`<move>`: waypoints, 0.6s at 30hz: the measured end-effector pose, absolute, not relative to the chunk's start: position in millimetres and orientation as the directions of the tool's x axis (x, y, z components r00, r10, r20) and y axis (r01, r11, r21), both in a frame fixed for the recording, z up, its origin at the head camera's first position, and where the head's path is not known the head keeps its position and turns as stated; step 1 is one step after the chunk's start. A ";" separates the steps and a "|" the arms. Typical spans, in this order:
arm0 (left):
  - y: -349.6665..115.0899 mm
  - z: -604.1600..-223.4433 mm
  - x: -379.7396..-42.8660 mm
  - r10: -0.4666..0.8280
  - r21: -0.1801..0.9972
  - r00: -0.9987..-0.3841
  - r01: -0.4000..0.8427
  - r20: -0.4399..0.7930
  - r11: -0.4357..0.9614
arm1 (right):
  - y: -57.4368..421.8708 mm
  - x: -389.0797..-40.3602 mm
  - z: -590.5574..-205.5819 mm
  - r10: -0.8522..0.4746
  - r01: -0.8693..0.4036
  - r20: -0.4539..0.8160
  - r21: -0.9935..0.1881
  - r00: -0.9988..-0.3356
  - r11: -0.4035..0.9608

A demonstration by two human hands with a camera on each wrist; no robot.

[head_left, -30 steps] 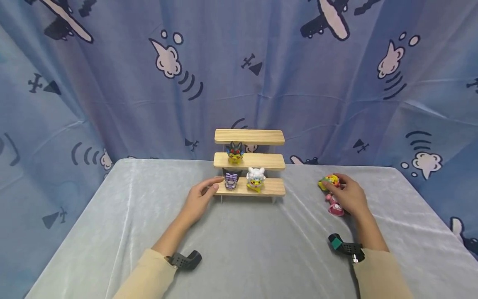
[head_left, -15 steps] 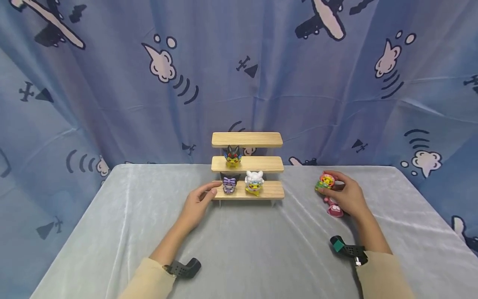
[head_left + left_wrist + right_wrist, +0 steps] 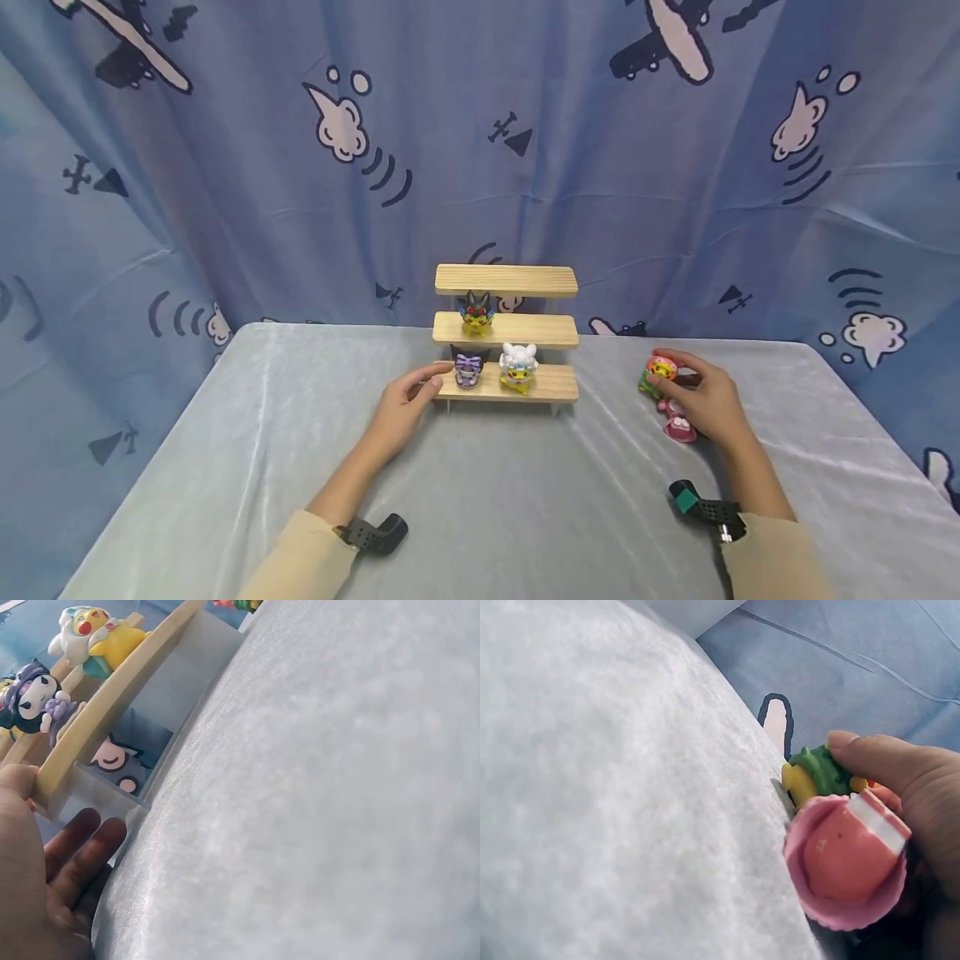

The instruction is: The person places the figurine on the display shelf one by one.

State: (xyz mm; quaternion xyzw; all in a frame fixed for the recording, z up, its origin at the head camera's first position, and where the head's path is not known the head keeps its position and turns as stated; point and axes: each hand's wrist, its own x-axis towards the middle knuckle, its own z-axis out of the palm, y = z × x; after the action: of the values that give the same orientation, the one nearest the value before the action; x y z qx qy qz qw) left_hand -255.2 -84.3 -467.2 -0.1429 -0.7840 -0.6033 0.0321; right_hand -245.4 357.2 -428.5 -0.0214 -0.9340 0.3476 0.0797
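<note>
Left hand [image 3: 401,410], thumb and forefinger pinching left end of wooden stand [image 3: 555,379], right hand [image 3: 709,404], thumb and forefinger pinching green-bodied figurine [image 3: 657,377], pink figurine [image 3: 679,430] just beside, tablecloth's [image 3: 525,500] far edge near, broad span between hands.

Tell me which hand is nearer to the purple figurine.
Left. The left hand is at the left end of the bottom shelf, just beside the purple figurine; the right hand is far off to its right, holding the green figurine.
</note>
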 end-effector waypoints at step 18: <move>-82.9 -465.9 -256.2 0.185 0.937 -0.957 0.264 0.225 0.228 | 353.7 -245.8 -426.3 0.123 -0.059 0.249 -0.617 -0.961 0.785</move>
State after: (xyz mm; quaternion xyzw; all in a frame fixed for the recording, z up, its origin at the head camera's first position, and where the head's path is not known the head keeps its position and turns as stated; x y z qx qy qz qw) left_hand -256.2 -82.9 -465.9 -0.1435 -0.7829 -0.6045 0.0329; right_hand -245.8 353.7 -426.3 -0.0170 -0.9344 0.3276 0.1392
